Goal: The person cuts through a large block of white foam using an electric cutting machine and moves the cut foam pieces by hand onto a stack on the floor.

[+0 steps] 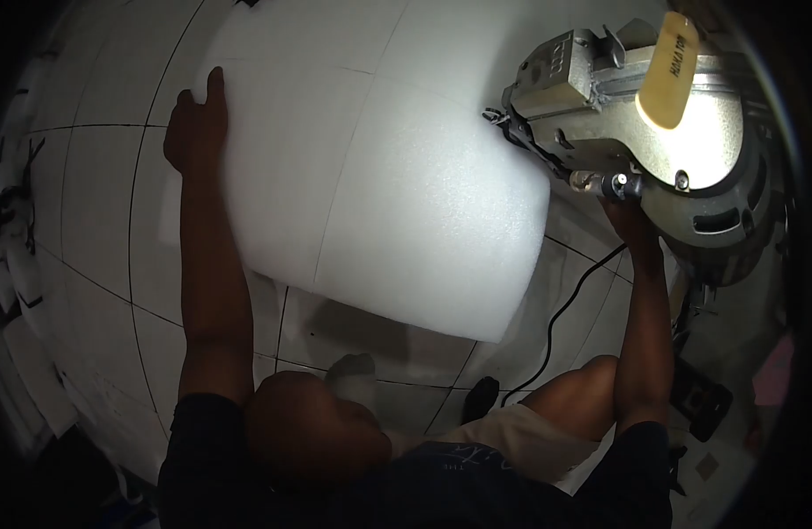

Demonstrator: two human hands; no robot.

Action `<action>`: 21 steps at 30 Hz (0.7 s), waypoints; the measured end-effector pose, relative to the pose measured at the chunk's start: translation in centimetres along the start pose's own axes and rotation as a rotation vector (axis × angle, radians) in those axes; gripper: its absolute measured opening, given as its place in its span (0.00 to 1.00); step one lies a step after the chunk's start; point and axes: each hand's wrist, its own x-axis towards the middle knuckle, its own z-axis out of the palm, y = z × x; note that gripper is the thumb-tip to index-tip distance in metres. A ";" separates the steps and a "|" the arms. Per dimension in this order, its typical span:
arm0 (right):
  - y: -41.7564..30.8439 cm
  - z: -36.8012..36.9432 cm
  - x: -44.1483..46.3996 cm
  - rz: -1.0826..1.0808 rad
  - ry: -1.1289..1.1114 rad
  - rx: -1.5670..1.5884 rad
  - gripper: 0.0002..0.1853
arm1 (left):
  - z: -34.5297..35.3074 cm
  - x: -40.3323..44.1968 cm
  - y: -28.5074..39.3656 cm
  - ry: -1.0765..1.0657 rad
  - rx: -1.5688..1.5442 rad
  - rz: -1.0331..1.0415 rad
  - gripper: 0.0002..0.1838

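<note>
A thick white foam sheet [423, 212] spreads over the middle of the view, with thin lines drawn across it. At its left edge is my left hand [197, 132], thumb stretched forward and the other fingers bent around the edge, partly hidden. On the right stands a big metal electric cutting machine [591, 115] with a yellow lever and a bright glare on its housing. My right hand [633, 222] is closed at the machine's near side, just below a small silvery fitting; the machine covers most of its fingers. The blade cannot be seen.
A black cable [569, 304] runs from near the machine down across the tiled floor [97, 194]. My bent knee and a dark shoe [481, 399] are close below the foam. Dark and pale items line the left side. A dark boxy object [701, 401] sits at the lower right.
</note>
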 end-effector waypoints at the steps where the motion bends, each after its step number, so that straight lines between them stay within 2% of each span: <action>1: 0.0 -0.1 0.1 -0.029 0.030 -0.056 0.16 | 0.0 -0.1 0.1 0.005 -0.001 -0.002 0.49; 4: 0.2 2.0 -1.3 -0.043 -0.076 -0.037 0.16 | 0.1 -0.5 0.0 0.023 0.010 0.019 0.48; 8: 0.3 1.0 -0.8 0.076 0.011 0.178 0.16 | 0.2 -0.8 0.4 0.033 -0.015 0.024 0.48; 10: 0.7 2.2 -1.5 -0.218 -0.026 -0.297 0.17 | 0.2 -1.2 0.7 0.030 0.002 0.025 0.48; 11: 0.6 2.5 -1.8 -0.217 -0.026 -0.293 0.17 | 0.1 -1.3 0.8 0.018 0.010 0.023 0.48; 13: 0.5 2.4 -1.8 -0.086 -0.059 -0.107 0.16 | 0.5 -1.2 0.9 0.005 0.009 0.027 0.48; 14: 0.4 2.4 -1.6 -0.088 -0.055 -0.110 0.16 | 0.8 -1.1 0.8 0.024 -0.002 0.031 0.48; 16: 0.2 2.7 -1.5 0.108 -0.051 0.197 0.17 | 0.9 -1.1 0.6 0.045 -0.006 0.022 0.48; 17: 0.3 2.8 -1.7 0.102 -0.052 0.199 0.17 | 1.1 -1.1 0.5 0.055 0.002 0.039 0.48; 19: 0.6 2.6 -1.8 -0.140 -0.116 -0.173 0.20 | 1.0 -1.1 0.6 0.072 0.006 0.060 0.48; 21: 0.0 1.1 -0.9 -0.130 -0.074 -0.186 0.20 | 1.1 -1.4 0.6 0.083 -0.006 0.077 0.48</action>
